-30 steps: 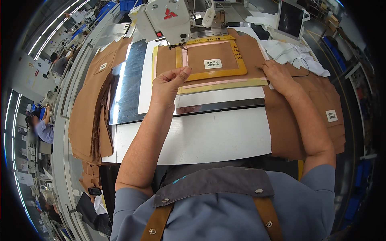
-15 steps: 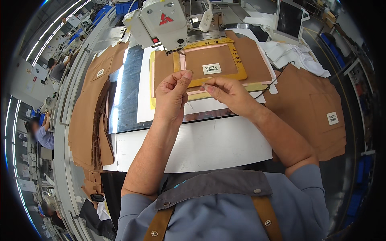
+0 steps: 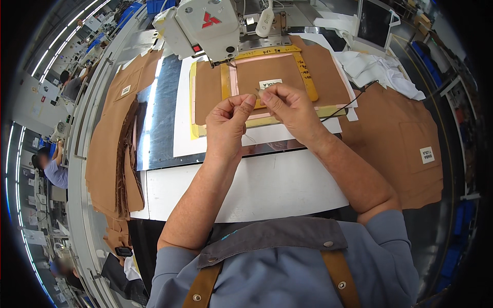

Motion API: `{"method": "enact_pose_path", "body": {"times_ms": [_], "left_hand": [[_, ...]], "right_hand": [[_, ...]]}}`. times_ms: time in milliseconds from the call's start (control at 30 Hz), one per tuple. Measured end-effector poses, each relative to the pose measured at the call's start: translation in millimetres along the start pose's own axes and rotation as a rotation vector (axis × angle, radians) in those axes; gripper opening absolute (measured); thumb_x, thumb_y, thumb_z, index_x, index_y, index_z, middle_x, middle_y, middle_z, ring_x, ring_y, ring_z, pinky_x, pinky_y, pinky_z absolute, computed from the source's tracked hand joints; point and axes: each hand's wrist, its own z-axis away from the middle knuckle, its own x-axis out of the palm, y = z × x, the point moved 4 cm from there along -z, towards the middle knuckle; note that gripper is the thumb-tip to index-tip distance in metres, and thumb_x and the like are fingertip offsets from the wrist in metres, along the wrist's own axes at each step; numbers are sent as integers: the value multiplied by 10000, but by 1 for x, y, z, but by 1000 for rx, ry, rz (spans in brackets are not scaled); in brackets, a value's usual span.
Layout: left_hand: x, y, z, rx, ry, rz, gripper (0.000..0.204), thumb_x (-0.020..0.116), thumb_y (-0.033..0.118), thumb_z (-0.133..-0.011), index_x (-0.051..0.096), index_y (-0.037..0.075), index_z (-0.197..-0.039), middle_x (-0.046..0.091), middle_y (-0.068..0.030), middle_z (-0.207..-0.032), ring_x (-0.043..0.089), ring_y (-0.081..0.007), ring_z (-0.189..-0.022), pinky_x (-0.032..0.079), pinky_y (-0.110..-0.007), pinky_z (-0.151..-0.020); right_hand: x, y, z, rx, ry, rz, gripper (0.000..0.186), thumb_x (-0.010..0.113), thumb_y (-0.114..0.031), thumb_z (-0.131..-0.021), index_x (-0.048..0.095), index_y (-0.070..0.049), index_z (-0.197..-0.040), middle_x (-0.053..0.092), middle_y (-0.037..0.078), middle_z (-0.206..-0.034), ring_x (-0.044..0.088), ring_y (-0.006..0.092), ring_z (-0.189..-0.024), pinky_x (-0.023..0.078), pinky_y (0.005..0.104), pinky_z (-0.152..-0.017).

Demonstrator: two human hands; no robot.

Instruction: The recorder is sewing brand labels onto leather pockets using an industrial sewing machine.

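Observation:
Both hands meet in front of the sewing machine head (image 3: 205, 31), fingertips almost touching. My left hand (image 3: 227, 120) pinches thumb against forefinger, and a thin pale thread (image 3: 250, 138) dangles beside its palm. My right hand (image 3: 294, 112) is also closed in a pinch; a tiny dark tip shows at its fingers, too small to name. Beyond them, under the machine, lies a brown fabric panel (image 3: 331, 82) with a yellow frame (image 3: 306, 77) on it. A white label (image 3: 269, 83) inside the frame is partly covered by my right hand.
Stacked brown fabric pieces (image 3: 110, 154) lie to the left, and another brown piece (image 3: 398, 149) to the right. Crumpled white cloth (image 3: 380, 72) and a dark screen (image 3: 372, 23) stand farther right. A black cable (image 3: 346, 107) runs past the panel. Other people work at far left.
My left hand has shifted right and my right hand slightly up, so the fingertips are closer together. My right hand covers more of the label. The panel and frame stay under the machine.

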Motion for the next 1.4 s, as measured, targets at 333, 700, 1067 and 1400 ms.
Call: {"method": "enact_pose_path", "body": {"times_ms": [333, 700, 1067, 1400], "left_hand": [[1, -9, -5, -86, -41, 45, 249, 775, 253, -874, 722, 29, -969, 606, 42, -729, 341, -30, -547, 277, -198, -503], [-1, -1, -11, -42, -184, 9, 114, 778, 143, -850, 743, 48, -903, 580, 21, -768, 456, -62, -655, 369, -216, -604], [43, 54, 37, 138, -910, 332, 102, 806, 154, -804, 769, 62, -828, 576, -37, -844, 539, -149, -752, 411, -272, -647], [56, 36, 20, 230, -1035, 354, 99, 806, 142, -803, 775, 72, -866, 608, -48, -834, 549, -151, -709, 381, -271, -600]], "right_hand": [[-11, -20, -8, -231, 36, 403, 170, 767, -183, -867, 703, -34, -917, 588, -24, -820, 467, 29, -674, 388, 188, -580], [-54, -12, -46, -204, -5, 554, 144, 738, -151, -873, 696, -15, -890, 653, 27, -817, 578, 98, -738, 459, 274, -663], [-145, 27, -72, -55, 146, 982, 310, 698, -245, -902, 660, 58, -957, 648, 138, -884, 617, 258, -769, 484, 355, -713], [-141, 37, -75, -57, 130, 1032, 320, 700, -252, -896, 683, 45, -1015, 663, 146, -939, 650, 285, -838, 506, 363, -758]]}}
